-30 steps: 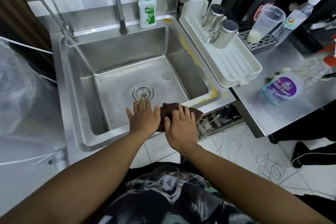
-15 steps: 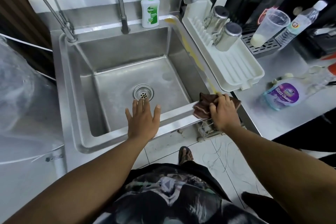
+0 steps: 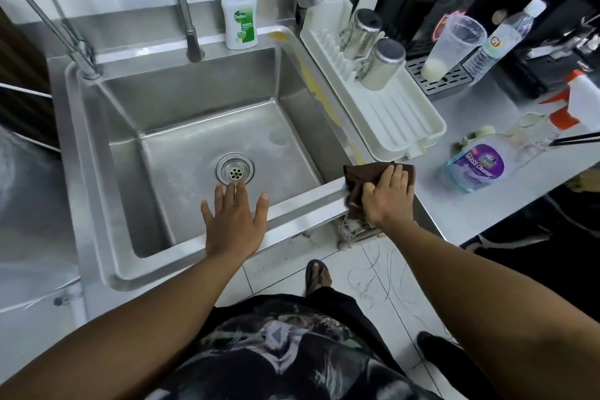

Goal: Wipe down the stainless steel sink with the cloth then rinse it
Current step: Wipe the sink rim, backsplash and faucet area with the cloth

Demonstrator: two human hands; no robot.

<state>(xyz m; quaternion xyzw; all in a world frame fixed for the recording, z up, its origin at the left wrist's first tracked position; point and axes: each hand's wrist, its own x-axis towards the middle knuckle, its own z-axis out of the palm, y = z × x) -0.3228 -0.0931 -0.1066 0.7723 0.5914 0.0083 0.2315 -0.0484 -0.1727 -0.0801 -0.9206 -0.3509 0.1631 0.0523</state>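
R hand (image 3: 386, 196) flat, palm down, fingers together, pressing brown cloth (image 3: 363, 175) onto front-right corner of sink (image 3: 292, 208) rim, where rim meets counter (image 3: 487, 204). Cloth partly hangs over front edge. L hand (image 3: 234, 221) spread wide, empty, resting on front rim w/ fingertips over basin near drain (image 3: 234, 169). Basin interior bare, open on all sides. Yellow streak (image 3: 321, 94) runs along right rim. Dish rack (image 3: 383, 101) just beyond cloth, crowding right edge. Glass cleaner bottle (image 3: 475, 167) lies on counter nearby.

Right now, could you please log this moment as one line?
right hand: pressing cloth, sink front-right rim | left hand: flat, empty
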